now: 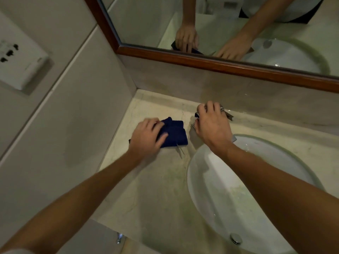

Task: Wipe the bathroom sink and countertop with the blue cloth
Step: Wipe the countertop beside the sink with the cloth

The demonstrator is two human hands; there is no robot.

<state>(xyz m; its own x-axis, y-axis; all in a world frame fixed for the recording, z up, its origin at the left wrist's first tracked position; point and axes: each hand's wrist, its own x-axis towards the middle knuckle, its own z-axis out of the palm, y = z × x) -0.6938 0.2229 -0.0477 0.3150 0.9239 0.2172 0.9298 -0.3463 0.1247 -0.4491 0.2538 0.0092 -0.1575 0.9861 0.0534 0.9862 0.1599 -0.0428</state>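
On beige countertop: blue cloth | white sink | mirror

Both forearms were bare all the way from the bottom of the shot up to the wrists, no watch, no bracelet, nothing on them. The left hand and the right hand were bare too, no gloves, and I couldn't spot any rings from that angle. Only bit of clothing on the near side was a sliver of white sleeve in the bottom left corner. The mirror reflection showed a pale top with something dark along its edge, too cropped to tell more.
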